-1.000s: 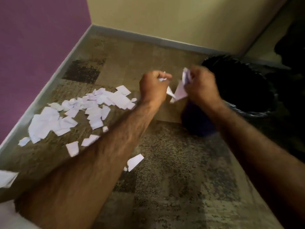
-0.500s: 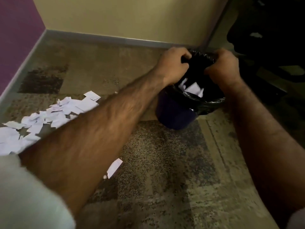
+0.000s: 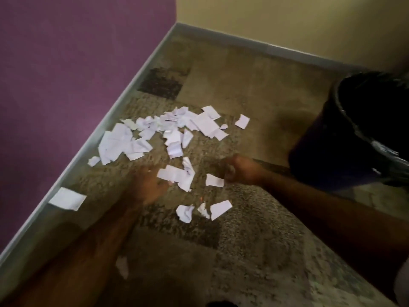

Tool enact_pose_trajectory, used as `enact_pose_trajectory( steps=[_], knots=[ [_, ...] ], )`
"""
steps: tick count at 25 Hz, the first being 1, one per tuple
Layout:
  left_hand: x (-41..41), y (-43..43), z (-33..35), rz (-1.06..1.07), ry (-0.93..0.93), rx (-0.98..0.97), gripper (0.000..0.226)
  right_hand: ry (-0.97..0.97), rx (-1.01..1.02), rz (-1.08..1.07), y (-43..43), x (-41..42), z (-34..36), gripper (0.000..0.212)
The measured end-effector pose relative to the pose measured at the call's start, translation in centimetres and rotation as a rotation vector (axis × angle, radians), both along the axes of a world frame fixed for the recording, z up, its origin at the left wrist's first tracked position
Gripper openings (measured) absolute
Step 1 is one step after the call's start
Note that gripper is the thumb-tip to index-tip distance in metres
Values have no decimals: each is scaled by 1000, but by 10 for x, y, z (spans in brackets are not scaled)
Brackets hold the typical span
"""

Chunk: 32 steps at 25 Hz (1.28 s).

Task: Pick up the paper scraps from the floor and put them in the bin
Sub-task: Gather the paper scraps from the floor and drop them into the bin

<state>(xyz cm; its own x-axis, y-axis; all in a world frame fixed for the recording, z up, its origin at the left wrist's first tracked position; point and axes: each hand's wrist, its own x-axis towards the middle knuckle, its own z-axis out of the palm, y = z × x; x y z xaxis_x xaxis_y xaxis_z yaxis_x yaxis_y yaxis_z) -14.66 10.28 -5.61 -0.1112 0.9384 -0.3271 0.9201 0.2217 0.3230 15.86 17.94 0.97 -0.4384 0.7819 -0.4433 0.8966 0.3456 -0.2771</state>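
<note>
Dozens of white paper scraps [image 3: 170, 129] lie on the carpeted floor [image 3: 254, 251]. Most are heaped in the centre-left of the frame, near the grey skirting board [image 3: 132, 85] under the purple wall [image 3: 77, 63]. A lone scrap [image 3: 67, 198] lies apart at the left edge, right at the foot of that board. Three small scraps [image 3: 221, 208] sit together just below the middle of the frame.

Both arms reach in from the bottom of the frame toward the near edge of the heap, and both are blurred. The left hand [image 3: 152, 185] is low over the carpet with its grip spread, the fingers fairly straight. The fingertips meet the edge of a flat scrap [image 3: 174, 173] at the heap's near side. The right hand [image 3: 241, 171] is to the right of it with its fingers curled in. A torn scrap [image 3: 213, 180] lies against its knuckles. Whether that grip pinches the piece or is only pressed together beside it, I cannot tell through the blur.

At the right edge of the frame stands the bin [image 3: 321, 156], dark and upright, with a black liner [image 3: 389, 151] folded over its rim. It is well apart from the heap, close behind the right forearm. A cream wall [image 3: 287, 23] fills the upper right of the frame, meeting the purple one at the corner.
</note>
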Motion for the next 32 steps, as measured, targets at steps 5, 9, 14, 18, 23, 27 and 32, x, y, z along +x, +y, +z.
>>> enact_pose_trajectory(
  steps=[5,9,14,18,23,27,32],
  knots=[
    [39,-34,12,-170,-86,-10,98,-93,-25,127,-9,-28,-50,100],
    [67,-67,4,-390,-10,27,102,-99,23,297,-22,-29,-55,77],
    [101,-78,-7,-429,38,159,74,-59,-33,382,-44,-10,-44,91],
    [120,-70,-7,-261,-79,188,39,-60,73,366,-63,-8,-43,79],
    [113,-64,-15,-181,-171,206,23,42,83,301,-57,-9,-47,35],
    [90,-57,-25,-146,-296,243,28,122,-78,124,-52,-9,-50,89],
    [73,-48,-27,10,-357,339,27,32,-122,109,-53,-19,-52,112]
  ],
)
